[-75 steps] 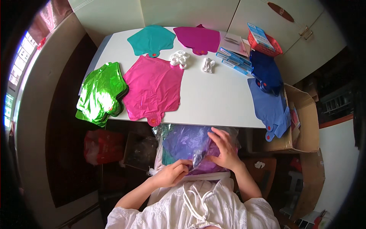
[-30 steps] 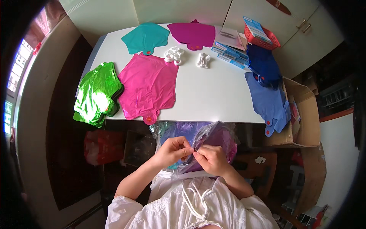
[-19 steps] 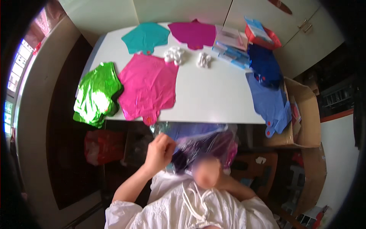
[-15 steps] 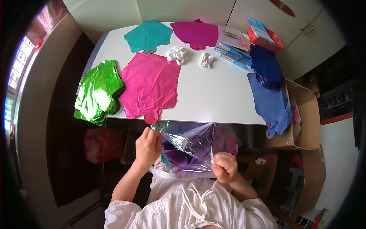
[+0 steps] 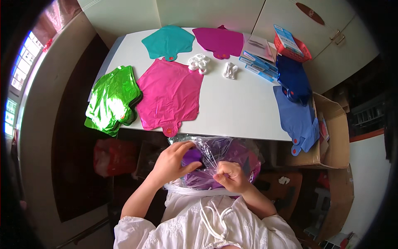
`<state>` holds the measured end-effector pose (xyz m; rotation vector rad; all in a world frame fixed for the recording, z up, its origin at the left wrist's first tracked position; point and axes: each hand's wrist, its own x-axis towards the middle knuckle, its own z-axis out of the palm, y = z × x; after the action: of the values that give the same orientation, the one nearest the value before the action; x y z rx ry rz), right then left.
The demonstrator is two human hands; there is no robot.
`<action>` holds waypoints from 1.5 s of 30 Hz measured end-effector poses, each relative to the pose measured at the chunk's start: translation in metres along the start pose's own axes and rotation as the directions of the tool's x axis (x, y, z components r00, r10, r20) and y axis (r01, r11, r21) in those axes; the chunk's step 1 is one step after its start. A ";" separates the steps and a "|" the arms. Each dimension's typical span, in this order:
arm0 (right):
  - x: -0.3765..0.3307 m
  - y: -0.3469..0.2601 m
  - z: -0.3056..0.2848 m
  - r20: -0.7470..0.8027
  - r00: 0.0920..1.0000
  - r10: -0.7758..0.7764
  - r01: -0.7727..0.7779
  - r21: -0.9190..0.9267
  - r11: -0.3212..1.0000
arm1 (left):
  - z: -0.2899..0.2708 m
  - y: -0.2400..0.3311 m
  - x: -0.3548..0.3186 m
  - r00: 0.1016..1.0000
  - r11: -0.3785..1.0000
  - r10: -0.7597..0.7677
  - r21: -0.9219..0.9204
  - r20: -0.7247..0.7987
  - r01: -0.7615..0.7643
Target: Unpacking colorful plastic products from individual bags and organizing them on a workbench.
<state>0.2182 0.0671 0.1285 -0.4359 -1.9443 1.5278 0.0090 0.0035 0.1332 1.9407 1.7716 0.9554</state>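
Observation:
A clear plastic bag [image 5: 212, 150] rests on my lap just below the table's front edge, with folded purple foil [image 5: 195, 179] showing through it. My right hand [image 5: 233, 177] is closed on the bag's gathered plastic. At the bag's left side my left hand [image 5: 171, 162] has its thumb and fingers apart, its fingertips over the plastic. Beyond it on the table lies a pink flat foil sheet [image 5: 169, 95], like an uninflated balloon, its round tab overhanging the front edge. What lies deeper in the bag is hidden.
Shiny green foil sheets [image 5: 112, 99] are stacked at the table's left. Teal [image 5: 168, 41] and magenta [image 5: 219, 40] sheets lie at the back, near white rings [image 5: 199, 63] and a white bundle [image 5: 230, 70]. Blue boxes [image 5: 259, 66], a red basket [image 5: 304, 50], blue sheets [image 5: 296, 116] and a cardboard box [image 5: 336, 145] stand right.
My left hand has let go of the bag's edge and spread its fingers, moving slightly right. My right hand has moved left with the plastic, and the stretched opening has drawn together.

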 end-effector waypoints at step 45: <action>-0.044 0.038 -0.050 -0.469 0.838 0.280 -0.126 0.333 0.934 | -0.021 -0.046 -0.041 0.853 0.074 -0.344 -0.894 0.392 0.441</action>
<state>0.2790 0.0884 0.0877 -0.8471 -1.2694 1.5949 -0.0393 -0.0324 0.1082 0.5386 0.9540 1.2720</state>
